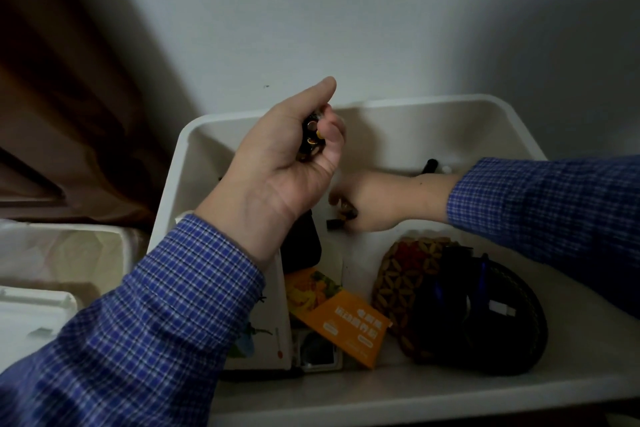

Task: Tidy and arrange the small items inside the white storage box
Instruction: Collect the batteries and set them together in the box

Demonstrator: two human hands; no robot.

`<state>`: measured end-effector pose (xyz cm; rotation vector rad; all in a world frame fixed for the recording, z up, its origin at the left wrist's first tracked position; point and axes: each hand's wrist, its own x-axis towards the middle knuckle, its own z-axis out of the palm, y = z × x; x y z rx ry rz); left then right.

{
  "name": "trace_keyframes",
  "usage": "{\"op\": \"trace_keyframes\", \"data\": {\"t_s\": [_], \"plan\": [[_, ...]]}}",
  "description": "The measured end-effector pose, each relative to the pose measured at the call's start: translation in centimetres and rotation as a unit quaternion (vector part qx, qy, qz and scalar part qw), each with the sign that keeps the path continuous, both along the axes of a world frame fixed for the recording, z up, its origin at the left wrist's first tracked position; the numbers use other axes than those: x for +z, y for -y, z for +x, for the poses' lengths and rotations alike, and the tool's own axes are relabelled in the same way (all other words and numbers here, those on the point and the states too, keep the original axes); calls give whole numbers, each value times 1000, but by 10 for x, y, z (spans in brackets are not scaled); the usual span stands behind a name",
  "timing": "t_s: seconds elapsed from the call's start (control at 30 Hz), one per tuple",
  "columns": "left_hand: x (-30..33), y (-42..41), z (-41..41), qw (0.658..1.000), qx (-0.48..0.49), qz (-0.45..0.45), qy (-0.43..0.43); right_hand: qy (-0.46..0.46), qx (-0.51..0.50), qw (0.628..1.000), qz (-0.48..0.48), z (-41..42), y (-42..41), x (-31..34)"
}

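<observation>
Holding black-gold bits [312,136]: left hand [277,163], curled, above white box [415,104]; right hand [367,204] inside, grip unclear.

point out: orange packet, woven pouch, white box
orange packet [349,326], head view, on its flat orange face near the printed text.
woven pouch [398,274], head view, on its patterned left side.
white box [433,104], head view, on the far rim.

Head view, close, down into box [450,107]
</observation>
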<state>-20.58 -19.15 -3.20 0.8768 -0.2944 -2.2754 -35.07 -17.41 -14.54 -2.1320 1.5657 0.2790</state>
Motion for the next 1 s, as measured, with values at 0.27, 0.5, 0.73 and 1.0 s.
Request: {"op": "trace_keyframes", "data": {"t_s": [0.27, 0.5, 0.73, 1.0], "plan": [[-4, 1, -2, 1000, -1, -19, 23, -45, -48, 997, 42, 3, -1, 29], [-8, -4, -6, 998, -23, -22, 57, 456, -275, 825, 189, -46, -25, 134], [-15, -21, -16, 993, -117, -9, -27, 467, -272, 826, 159, -37, -38, 154], [-21, -25, -18, 990, -139, -33, -16, 357, -282, 888, 65, -14, -37, 146]]}}
